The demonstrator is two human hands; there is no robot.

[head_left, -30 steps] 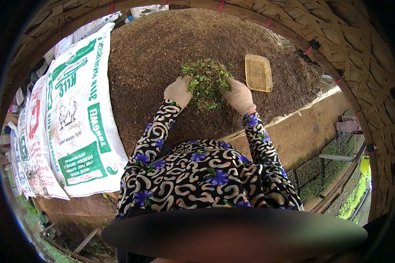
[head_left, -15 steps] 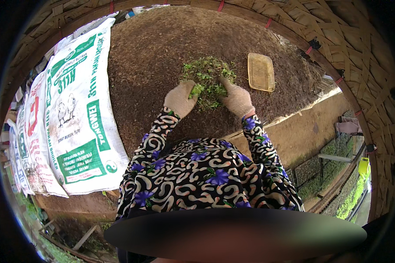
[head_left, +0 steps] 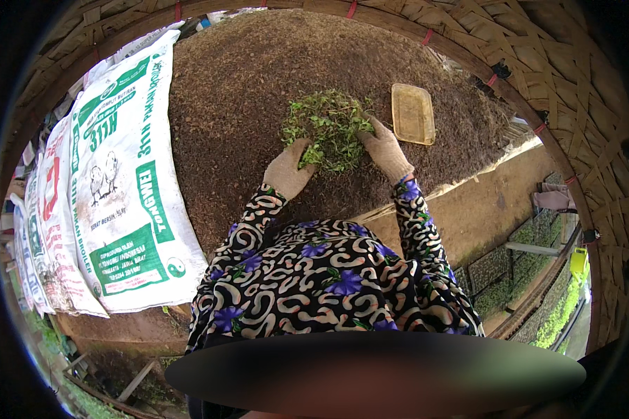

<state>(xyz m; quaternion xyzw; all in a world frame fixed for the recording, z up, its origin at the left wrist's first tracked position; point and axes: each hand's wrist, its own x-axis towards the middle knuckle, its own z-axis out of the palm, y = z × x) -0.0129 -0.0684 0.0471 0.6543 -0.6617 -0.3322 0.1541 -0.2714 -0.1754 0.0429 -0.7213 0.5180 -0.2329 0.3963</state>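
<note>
Betw. gloved L grip point(head_left: 286, 170) and R grip point(head_left: 387, 149), both part-curled, tips hidden, can't tell hold: leafy green clump point(head_left: 330, 129) on soil point(head_left: 251, 77); prob. light, soft, tears easily, best cupped underneath.

So this is a big bed of loose, dark brown soil point(head_left: 258, 77), kinda crumbly on top. A tangled green clump of small leafy plants point(head_left: 330, 129) looks like it's sitting around the middle, a shallow yellowish rectangular tray point(head_left: 413, 114) lies just to the right, and a big white sack with green print point(head_left: 134, 206) covers the left side.
</note>
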